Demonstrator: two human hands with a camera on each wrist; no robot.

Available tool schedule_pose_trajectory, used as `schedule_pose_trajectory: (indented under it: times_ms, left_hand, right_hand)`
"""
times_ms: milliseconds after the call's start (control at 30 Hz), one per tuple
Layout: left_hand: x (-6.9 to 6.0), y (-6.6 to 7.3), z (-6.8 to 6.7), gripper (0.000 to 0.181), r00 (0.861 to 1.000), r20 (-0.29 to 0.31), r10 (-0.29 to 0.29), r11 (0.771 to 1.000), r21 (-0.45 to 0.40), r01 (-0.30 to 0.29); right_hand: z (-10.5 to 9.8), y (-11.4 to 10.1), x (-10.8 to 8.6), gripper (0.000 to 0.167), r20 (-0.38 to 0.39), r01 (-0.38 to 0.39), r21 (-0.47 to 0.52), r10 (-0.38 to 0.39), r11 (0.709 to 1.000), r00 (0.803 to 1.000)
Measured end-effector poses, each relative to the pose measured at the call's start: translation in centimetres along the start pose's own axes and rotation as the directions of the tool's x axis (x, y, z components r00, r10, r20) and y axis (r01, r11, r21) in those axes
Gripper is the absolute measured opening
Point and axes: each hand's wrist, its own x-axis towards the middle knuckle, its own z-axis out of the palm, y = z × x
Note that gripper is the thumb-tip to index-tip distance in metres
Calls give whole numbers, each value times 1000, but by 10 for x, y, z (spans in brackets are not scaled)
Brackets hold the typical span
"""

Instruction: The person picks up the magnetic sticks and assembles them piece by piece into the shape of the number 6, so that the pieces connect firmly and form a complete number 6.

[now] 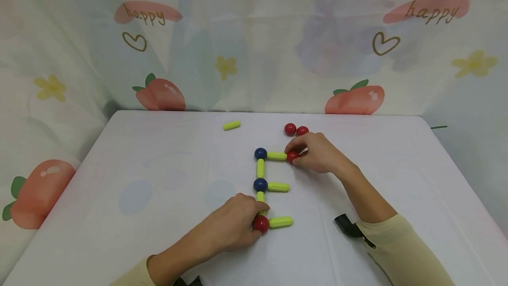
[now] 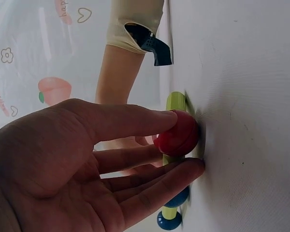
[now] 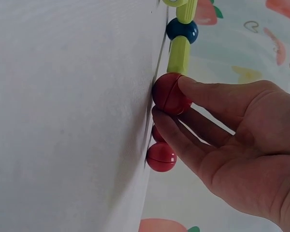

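Observation:
My left hand (image 1: 234, 224) pinches a red ball (image 1: 260, 224) at the near end of a joined column of green rods and blue balls (image 1: 260, 185). From that red ball a green rod (image 1: 281, 222) points right; another green rod (image 1: 278, 187) points right from the middle blue ball. My right hand (image 1: 321, 153) pinches a red ball (image 1: 293, 157) at the right end of the far green rod (image 1: 276, 156), which touches the far blue ball (image 1: 260, 153). In the right wrist view thumb and fingers hold this red ball (image 3: 171, 94) on the table.
Two more red balls (image 1: 290, 129) lie side by side just beyond my right hand. A loose green rod (image 1: 232, 125) lies near the back edge of the white table (image 1: 166, 144). A patterned cloth (image 1: 254, 56) hangs behind the table and at its sides.

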Motion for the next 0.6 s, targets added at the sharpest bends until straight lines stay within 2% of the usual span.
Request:
schedule_pose_trajectory:
  times_ms: [133, 600]
  left_hand:
    - [-2, 0, 0, 47, 1000, 7, -7, 1000, 4, 7]
    - [-3, -5, 5, 40, 999, 47, 14, 993, -114, -9]
  right_hand:
    - [0, 1, 0, 26, -2, 2, -1, -2, 1000, 1000]
    - [1, 1, 0, 27, -5, -6, 0, 6, 1000, 1000]
